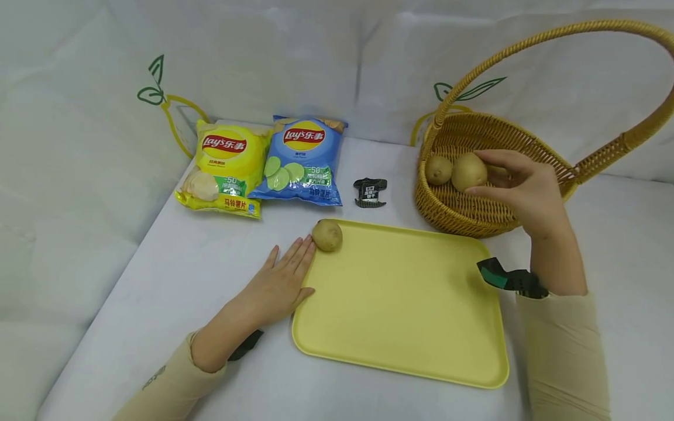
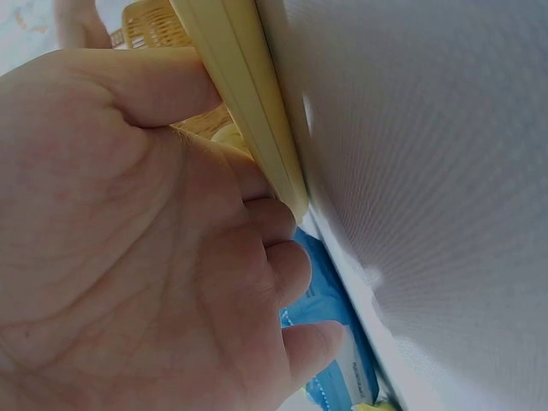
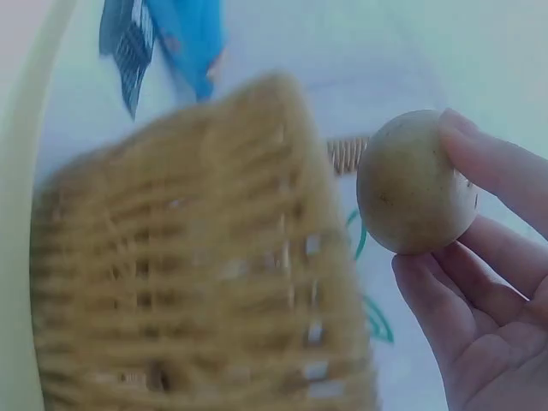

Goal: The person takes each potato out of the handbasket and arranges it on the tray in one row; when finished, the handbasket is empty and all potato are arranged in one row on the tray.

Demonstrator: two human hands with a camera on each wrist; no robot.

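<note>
In the head view my right hand point(image 1: 529, 190) pinches a potato point(image 1: 469, 172) between thumb and fingers over the wicker basket point(image 1: 439, 211). The right wrist view shows the held potato point(image 3: 415, 184) above the basket's rim, apart from it. Another potato point(image 1: 439, 170) sits in the basket, and part of one more shows behind my fingers. My left hand point(image 1: 276, 289) lies with fingers extended along the left edge of the yellow tray point(image 1: 400, 304). Its fingertips are at a potato point(image 1: 327, 235) in the tray's far left corner; whether they touch it I cannot tell.
A yellow chip bag point(image 1: 226, 169) and a blue chip bag point(image 1: 302, 161) lie at the back left. A small black packet point(image 1: 370, 193) lies between the blue bag and the basket. The tall basket handle point(image 1: 595, 26) arches over the right side.
</note>
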